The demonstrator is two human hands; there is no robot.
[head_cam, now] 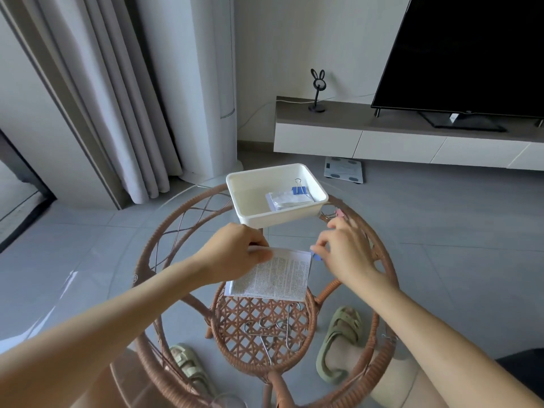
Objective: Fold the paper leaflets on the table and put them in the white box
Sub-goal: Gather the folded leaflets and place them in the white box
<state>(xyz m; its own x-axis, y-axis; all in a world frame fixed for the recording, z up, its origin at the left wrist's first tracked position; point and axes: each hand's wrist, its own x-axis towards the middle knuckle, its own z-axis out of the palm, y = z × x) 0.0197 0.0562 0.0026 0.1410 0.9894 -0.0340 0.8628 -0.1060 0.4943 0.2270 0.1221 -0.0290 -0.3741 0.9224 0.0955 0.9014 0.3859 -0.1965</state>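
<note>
A folded printed paper leaflet point(275, 275) is held above the glass-topped rattan table point(379, 251). My left hand point(235, 251) grips its top left corner. My right hand point(344, 248) pinches a small blue binder clip point(316, 256) at the leaflet's top right corner. The white box point(253, 198) stands at the table's far side. Inside it lies another folded leaflet point(288, 200) held by a blue binder clip point(298, 188).
A pink binder clip point(338, 213) lies on the glass just right of the box. Metal wire puzzles point(273, 328) rest on the lower rattan shelf. Two green slippers are on the floor under the table. A TV cabinet and curtains stand beyond.
</note>
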